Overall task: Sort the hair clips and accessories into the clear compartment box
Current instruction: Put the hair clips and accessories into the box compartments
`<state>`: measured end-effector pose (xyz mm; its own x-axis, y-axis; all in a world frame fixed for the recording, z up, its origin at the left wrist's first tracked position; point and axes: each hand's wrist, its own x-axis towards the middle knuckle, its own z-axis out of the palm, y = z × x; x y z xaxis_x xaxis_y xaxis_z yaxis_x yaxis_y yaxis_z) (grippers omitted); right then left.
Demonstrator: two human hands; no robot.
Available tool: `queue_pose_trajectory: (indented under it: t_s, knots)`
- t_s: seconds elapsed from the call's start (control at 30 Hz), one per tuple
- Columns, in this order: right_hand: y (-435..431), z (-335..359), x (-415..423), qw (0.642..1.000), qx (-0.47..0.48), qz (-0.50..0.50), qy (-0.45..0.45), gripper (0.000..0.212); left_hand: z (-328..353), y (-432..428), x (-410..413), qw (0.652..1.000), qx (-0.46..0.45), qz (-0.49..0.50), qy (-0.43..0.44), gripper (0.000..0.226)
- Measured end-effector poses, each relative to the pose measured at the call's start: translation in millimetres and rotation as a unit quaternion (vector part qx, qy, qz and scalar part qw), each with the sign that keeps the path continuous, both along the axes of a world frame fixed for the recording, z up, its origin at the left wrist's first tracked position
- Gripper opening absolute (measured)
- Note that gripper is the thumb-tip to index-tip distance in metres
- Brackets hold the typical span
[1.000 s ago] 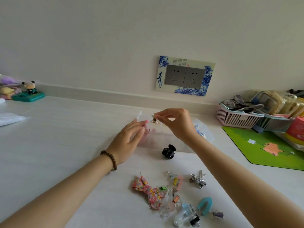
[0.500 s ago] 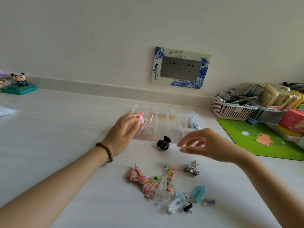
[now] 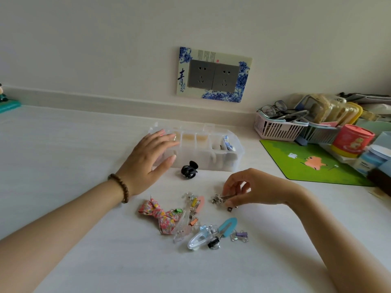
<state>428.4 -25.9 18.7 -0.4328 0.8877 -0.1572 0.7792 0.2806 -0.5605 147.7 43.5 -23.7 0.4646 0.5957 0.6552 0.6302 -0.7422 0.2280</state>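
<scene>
Hair clips (image 3: 184, 226) lie in a loose pile on the white tabletop (image 3: 84, 261), nearest the camera. In the pile: clear teardrop snap clip (image 3: 198, 240), teal oval snap clip (image 3: 227, 227), floral fabric bow (image 3: 157, 214), pink oval clip (image 3: 200, 205), tiny purple binder clip (image 3: 241, 234). Several overlap.

Just behind the pile on the right, the right hand (image 3: 251, 190) is curled down. Its thumb and fingertips pinch a silver metal bow-shaped clip (image 3: 219, 199) at table level; lifted or resting, cannot tell. A small dark square piece (image 3: 229, 209) lies just beside that clip, under the fingers.

A black plastic claw clip (image 3: 189, 170) sits alone between the pile and the clear plastic compartment box (image 3: 222, 159), just in front of its front wall.

The left hand (image 3: 148, 163), with a brown bead bracelet (image 3: 122, 188) on the wrist, is palm down. Its fingers are straight and spread over the box's left end, holding nothing and hiding the compartments there. Contact with the box: cannot tell.

Middle compartments show yellowish contents, blurred. The right end holds a blue-and-white item (image 3: 228, 143).

Right of the box, well apart: green cartoon mat (image 3: 313, 163), pink slotted basket (image 3: 275, 129) with spectacles (image 3: 275, 108), red round tin (image 3: 352, 141).

Far wall: blue-and-white framed double socket plate (image 3: 213, 75).
</scene>
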Motion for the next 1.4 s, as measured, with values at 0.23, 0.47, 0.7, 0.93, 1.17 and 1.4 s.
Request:
queue_pose_trajectory:
  t_s: [0.23, 0.47, 0.7, 0.93, 1.17, 1.4]
  knots:
    - [-1.3, 0.1, 11.1, 1.0, -0.023, 0.01, -0.013, 0.034, -2.8, 3.7, -2.5, 0.999, -0.014, 0.016, 0.043, 0.051]
    - [5.1, -12.0, -0.7, 0.999, 0.033, -0.019, 0.031, 0.022, -1.8, 1.9, -0.5, 0.999, -0.013, 0.019, 0.036, 0.051]
    - [8.7, -8.2, -3.6, 0.977, 0.044, -0.063, 0.197, 0.023, -1.2, 3.1, -1.7, 0.999, -0.016, 0.015, 0.034, 0.05]
    - [52.0, 43.2, -49.2, 0.926, 0.127, -0.12, 0.334, 0.023, -2.3, 3.1, -2.0, 0.999, -0.025, 0.014, 0.018, 0.045]
    - [111.1, 45.1, -101.6, 0.941, 0.129, -0.161, 0.266, 0.014, 1.8, -2.0, -7.3, 0.999, -0.037, 0.004, -0.004, 0.047]
    - [107.7, 30.0, -94.6, 0.962, 0.256, -0.088, 0.046, 0.016, -2.0, 11.6, -21.1, 0.989, -0.127, 0.042, -0.064, 0.065]
